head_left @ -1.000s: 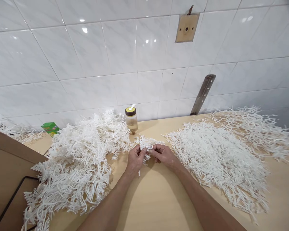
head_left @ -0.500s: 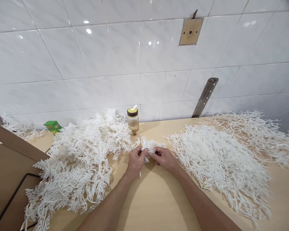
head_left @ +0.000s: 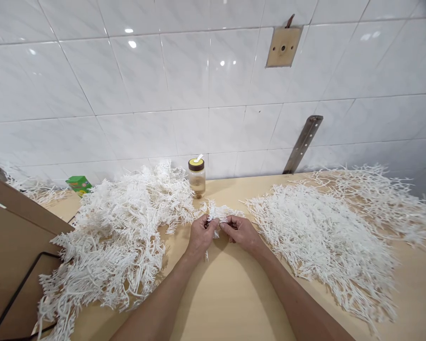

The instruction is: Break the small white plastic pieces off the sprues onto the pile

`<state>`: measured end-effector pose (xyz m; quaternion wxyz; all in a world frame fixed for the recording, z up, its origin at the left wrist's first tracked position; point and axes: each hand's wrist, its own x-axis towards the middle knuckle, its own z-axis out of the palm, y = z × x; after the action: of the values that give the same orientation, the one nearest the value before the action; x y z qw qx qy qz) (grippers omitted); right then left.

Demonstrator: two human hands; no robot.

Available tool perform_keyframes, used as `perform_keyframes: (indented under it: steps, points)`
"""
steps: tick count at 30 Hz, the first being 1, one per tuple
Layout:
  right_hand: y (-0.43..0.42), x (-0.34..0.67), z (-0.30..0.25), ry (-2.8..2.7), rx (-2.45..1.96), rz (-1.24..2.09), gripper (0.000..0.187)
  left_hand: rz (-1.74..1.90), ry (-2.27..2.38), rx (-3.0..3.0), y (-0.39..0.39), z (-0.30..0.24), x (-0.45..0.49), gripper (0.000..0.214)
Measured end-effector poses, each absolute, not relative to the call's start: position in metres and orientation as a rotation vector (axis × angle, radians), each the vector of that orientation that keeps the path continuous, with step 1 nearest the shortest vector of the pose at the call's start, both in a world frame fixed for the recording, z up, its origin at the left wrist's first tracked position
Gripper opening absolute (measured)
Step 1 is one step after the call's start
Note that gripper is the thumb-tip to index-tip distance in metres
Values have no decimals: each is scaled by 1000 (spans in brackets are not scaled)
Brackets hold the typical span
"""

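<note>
My left hand [head_left: 201, 234] pinches a small tuft of white branching plastic sprigs [head_left: 216, 213] between thumb and fingers. Close beside it, my right hand [head_left: 242, 232] is closed on the right side of the same tuft, thumb and forefinger together. The two thumbs nearly meet over the tuft, and the fingertips behind it are hidden. On the left lies a large heap of white feathery sprigs [head_left: 128, 227], reaching almost to my left hand. A flatter heap of straighter white sprigs [head_left: 326, 232] spreads out to the right of my right hand.
Behind my hands, near the tiled wall [head_left: 138, 80], stands a jar with a yellow lid [head_left: 197, 180]. A green box [head_left: 78, 185] sits behind the left heap. A cardboard box [head_left: 17, 255] borders the left side. Thinner white strands [head_left: 386, 199] lie at the back right of the table [head_left: 230, 303].
My hands keep nearly the same place and grip on the white sprigs. The view has shifted very slightly; the heaps look unchanged.
</note>
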<state>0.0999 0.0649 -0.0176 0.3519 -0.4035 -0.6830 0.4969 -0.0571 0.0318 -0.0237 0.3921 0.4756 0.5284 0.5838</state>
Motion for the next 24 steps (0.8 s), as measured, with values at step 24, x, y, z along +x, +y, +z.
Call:
perform_keyframes:
  steps: [24]
  points:
    - [64, 96, -31, -1895, -900, 1185, 30, 1633, 1525, 1098, 33, -25, -54, 32]
